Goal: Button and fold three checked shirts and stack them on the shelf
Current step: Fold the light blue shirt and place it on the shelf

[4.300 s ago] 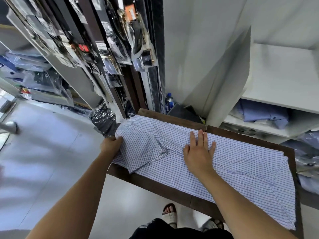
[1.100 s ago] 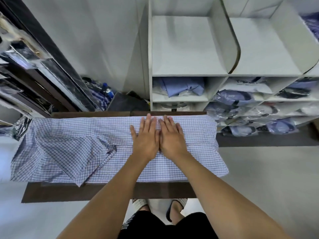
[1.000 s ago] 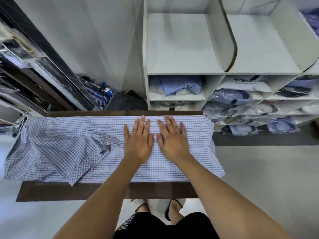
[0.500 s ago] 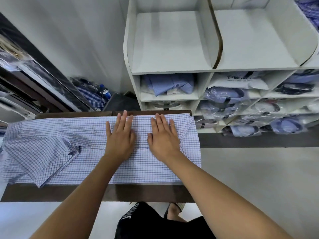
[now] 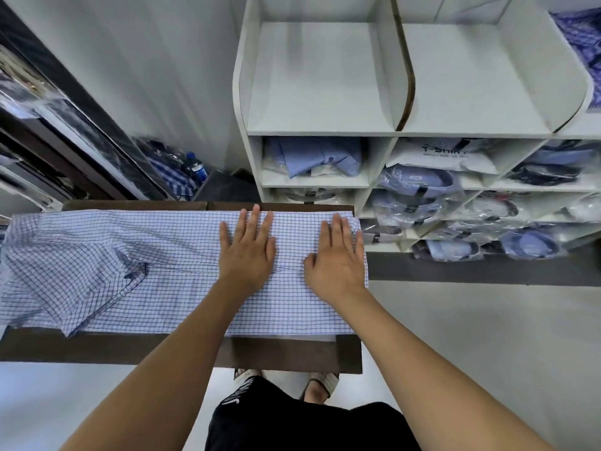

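A checked shirt (image 5: 169, 265) is lying spread lengthwise across the dark brown worktop (image 5: 286, 353), its blue-and-white grid running from the left edge of the view to the worktop's right end, where the cloth is hanging slightly over the corner. The left hand (image 5: 248, 255) is pressing flat on the shirt near its middle, fingers (image 5: 255, 222) straight and close together, released and grasping nothing. The right hand (image 5: 336, 260) is lying flat on the shirt's right end, just beside the edge of the cloth, its fingers (image 5: 341, 229) likewise straight and holding nothing; the two hands are sitting apart with a strip of fabric between them. Toward the left, the shirt is bunching into folds, with a pointed flap (image 5: 133, 268) lying over the body of the garment. Behind the worktop a white shelf (image 5: 322, 131) is standing, its two upper compartments showing bare boards, while lower ones are holding a folded blue shirt (image 5: 318, 156) and bagged shirts (image 5: 419, 187). A blue bottle (image 5: 196, 166) is standing on the floor by the wall.
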